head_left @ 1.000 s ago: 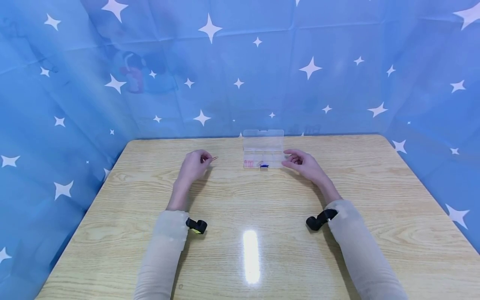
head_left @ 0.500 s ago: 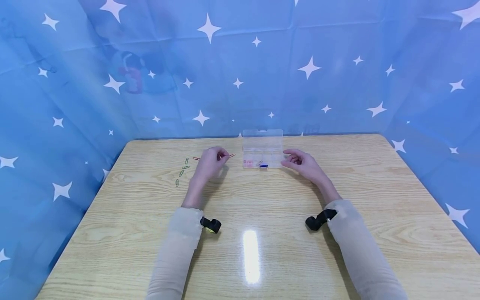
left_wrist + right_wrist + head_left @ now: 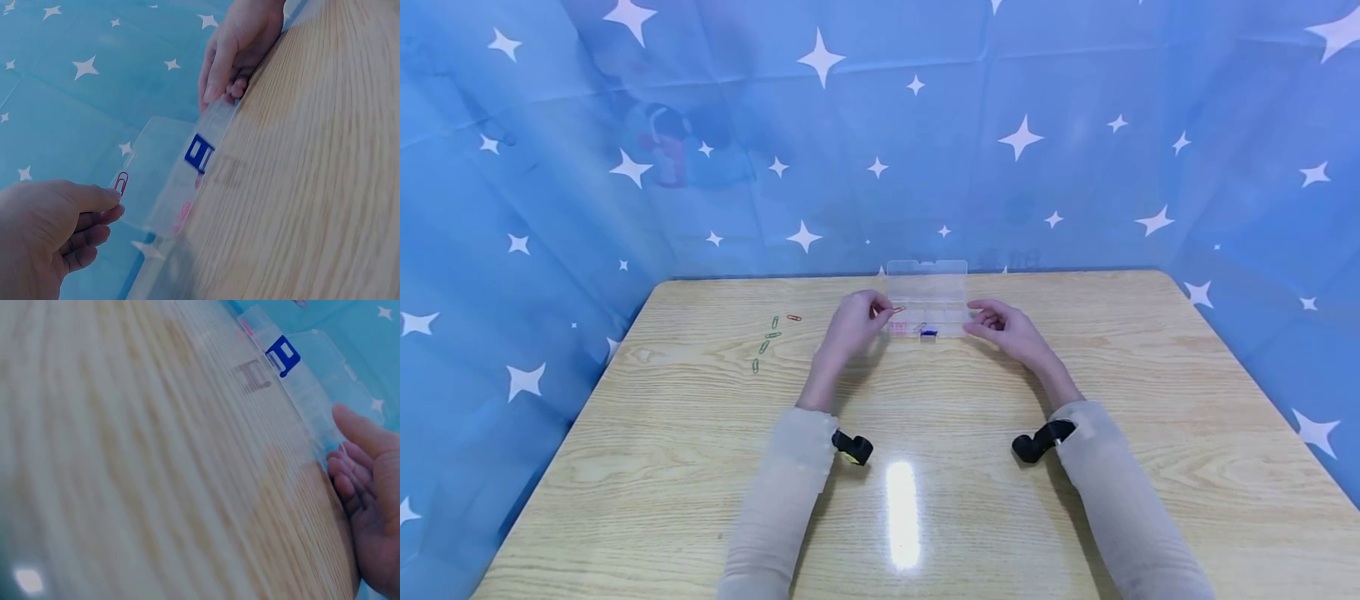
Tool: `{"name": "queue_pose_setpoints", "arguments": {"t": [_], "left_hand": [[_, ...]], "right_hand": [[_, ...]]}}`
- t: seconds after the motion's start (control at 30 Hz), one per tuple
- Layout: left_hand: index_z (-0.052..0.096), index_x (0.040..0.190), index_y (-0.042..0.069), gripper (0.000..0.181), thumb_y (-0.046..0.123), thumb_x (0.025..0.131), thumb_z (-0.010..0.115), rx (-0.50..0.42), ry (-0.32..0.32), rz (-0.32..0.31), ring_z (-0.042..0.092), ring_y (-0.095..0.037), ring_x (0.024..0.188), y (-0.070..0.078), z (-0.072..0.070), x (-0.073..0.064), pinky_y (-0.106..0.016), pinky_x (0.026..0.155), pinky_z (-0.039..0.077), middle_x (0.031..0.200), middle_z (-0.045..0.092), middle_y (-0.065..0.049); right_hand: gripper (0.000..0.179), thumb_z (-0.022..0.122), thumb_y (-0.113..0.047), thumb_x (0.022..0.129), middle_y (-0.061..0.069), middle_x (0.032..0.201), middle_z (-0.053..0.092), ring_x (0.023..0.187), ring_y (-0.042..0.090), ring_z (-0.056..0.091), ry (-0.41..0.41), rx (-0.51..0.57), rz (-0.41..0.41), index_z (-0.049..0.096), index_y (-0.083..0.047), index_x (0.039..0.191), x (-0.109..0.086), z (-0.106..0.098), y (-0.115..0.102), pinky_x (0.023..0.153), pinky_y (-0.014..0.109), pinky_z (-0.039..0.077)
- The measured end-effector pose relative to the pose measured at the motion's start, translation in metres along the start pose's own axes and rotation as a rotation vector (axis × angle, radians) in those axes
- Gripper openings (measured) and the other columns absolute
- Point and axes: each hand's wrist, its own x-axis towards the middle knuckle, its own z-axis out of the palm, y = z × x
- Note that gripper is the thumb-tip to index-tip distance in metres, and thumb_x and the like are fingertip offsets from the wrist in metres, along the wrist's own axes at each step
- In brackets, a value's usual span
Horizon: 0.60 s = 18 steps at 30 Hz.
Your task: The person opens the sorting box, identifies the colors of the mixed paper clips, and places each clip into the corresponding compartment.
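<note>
My left hand (image 3: 853,323) pinches a red paper clip (image 3: 123,180) between thumb and forefinger, at the left side of a clear plastic box (image 3: 953,328). The clip's free end points toward the box in the head view. The box has its transparent lid (image 3: 927,282) raised at the back and a blue latch (image 3: 928,333) on its front. Some pink things (image 3: 183,215) show at its left end, too small to make out. My right hand (image 3: 1013,330) holds the box's right end, thumb in front and other fingers bent behind.
Several green paper clips (image 3: 764,347) lie loose on the wooden table (image 3: 647,467) to the left, with one red paper clip (image 3: 794,317) near them. A blue curtain with white stars (image 3: 850,125) hangs behind the table's back edge.
My left hand has carried the red paper clip rightward to the box, uncovering the loose clips on the table. My right hand has stayed at the box's right end.
</note>
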Motion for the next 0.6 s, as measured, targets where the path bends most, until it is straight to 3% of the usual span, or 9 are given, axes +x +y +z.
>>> {"name": "queue_pose_setpoints", "arguments": {"t": [0.27, 0.6], "left_hand": [[0.072, 0.102, 0.004, 0.011, 0.011, 0.1, 0.063, 0.002, -0.023, -0.005, 0.06, -0.016, 0.076, 0.007, 0.017, 0.007, -0.026, 0.067, 0.051, 0.092, 0.068, -0.005], [0.071, 0.102, 0.003, 0.01, 0.011, 0.099, 0.065, 0.033, -0.052, -0.008, 0.061, -0.016, 0.079, 0.005, 0.032, 0.015, -0.026, 0.07, 0.051, 0.093, 0.069, -0.006]], "right_hand": [[0.054, 0.068, -0.02, 0.099, 0.021, 0.114, 0.06, 0.094, 0.026, 0.055, 0.004, 0.004, 0.006, 0.05, 0.004, 0.143, -0.001, 0.001, 0.0, 0.076, 0.026, 0.047], [0.053, 0.068, -0.019, 0.099, 0.021, 0.113, 0.06, 0.093, 0.026, 0.055, 0.008, 0.006, 0.001, 0.05, 0.004, 0.143, 0.0, 0.001, 0.0, 0.075, 0.025, 0.047]]}}
